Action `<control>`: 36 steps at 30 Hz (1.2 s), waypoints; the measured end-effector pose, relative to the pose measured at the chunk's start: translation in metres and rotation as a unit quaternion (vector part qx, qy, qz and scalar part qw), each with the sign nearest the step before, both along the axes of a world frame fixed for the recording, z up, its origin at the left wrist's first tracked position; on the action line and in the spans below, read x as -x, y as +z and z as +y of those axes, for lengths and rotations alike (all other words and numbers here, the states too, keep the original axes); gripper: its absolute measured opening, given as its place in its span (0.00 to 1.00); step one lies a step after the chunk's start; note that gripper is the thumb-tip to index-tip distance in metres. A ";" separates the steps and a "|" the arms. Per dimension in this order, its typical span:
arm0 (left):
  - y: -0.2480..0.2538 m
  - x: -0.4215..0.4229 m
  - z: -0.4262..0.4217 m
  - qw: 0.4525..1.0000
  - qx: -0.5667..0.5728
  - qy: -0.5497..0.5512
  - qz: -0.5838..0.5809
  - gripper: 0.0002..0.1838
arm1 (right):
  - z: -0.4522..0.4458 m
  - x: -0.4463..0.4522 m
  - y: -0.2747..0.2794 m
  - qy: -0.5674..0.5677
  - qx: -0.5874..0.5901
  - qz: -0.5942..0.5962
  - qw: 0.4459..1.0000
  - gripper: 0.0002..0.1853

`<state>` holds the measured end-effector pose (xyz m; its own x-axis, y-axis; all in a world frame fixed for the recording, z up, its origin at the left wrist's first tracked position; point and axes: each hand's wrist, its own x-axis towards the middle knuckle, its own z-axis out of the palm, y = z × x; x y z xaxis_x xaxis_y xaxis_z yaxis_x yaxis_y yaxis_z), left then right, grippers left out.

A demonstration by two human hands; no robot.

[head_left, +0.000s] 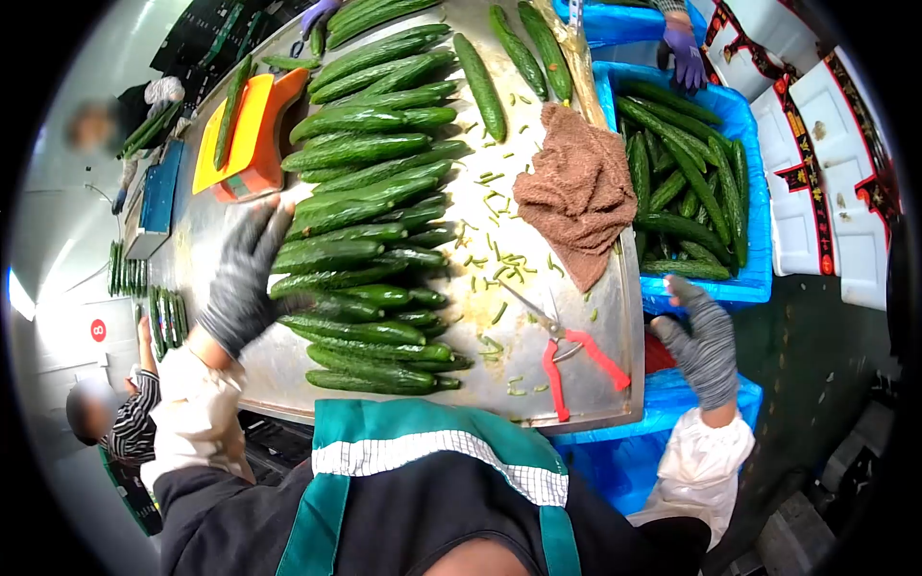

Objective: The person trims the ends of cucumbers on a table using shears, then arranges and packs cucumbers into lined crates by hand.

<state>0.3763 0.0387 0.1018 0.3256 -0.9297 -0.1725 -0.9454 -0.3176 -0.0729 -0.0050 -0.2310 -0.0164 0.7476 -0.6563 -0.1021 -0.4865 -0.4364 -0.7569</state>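
Cucumbers (360,202) lie side by side in a long row of small piles on the metal table (615,317). My left hand (248,278), in a grey glove, is at the left edge of the row with its fingers spread and nothing held. My right hand (701,341), also gloved, hovers off the table's right edge, fingers apart and empty. Red-handled clippers (567,350) rest on the table between my hands, beside a crumpled brown cloth (576,182). An orange and yellow scale (245,134) stands beyond my left hand with one cucumber on it.
A blue-lined crate (754,202) of cucumbers stands at the right, with a co-worker's purple-gloved hand (684,58) at its far rim. Another blue-lined crate (615,461) is below my right hand. Cut stem bits litter the table. Other people are at the left.
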 end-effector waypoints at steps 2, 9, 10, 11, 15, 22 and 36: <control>-0.027 0.015 0.056 0.999 0.041 0.011 -0.004 0.65 | 0.035 -0.014 0.007 0.036 -0.007 -0.003 0.999 0.26; -0.122 0.062 0.170 0.984 0.170 -0.055 -0.022 0.39 | 0.162 -0.080 0.010 0.152 0.006 0.052 0.987 0.33; -0.135 0.064 0.181 0.982 0.182 -0.043 -0.014 0.38 | 0.175 -0.090 0.003 0.166 0.058 0.056 0.983 0.36; -0.149 0.068 0.190 0.981 0.187 -0.037 -0.028 0.37 | 0.187 -0.099 -0.001 0.177 0.112 0.059 0.976 0.40; -0.189 0.077 0.201 0.973 0.204 -0.059 -0.087 0.38 | 0.225 -0.126 -0.010 0.158 0.106 0.050 0.980 0.52; -0.201 0.070 0.186 0.971 0.240 -0.011 0.011 0.53 | 0.262 -0.113 -0.044 -0.009 0.066 -0.023 0.998 0.51; -0.204 0.068 0.182 0.960 0.276 -0.035 -0.027 0.53 | 0.298 -0.082 -0.056 -0.212 -0.407 -0.133 0.878 0.19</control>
<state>0.3079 0.2207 -0.1025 0.2542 -0.8942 0.3684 -0.9652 -0.2586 0.0382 0.0770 0.0666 -0.0720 0.5221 -0.6719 -0.5253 -0.2322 0.4806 -0.8456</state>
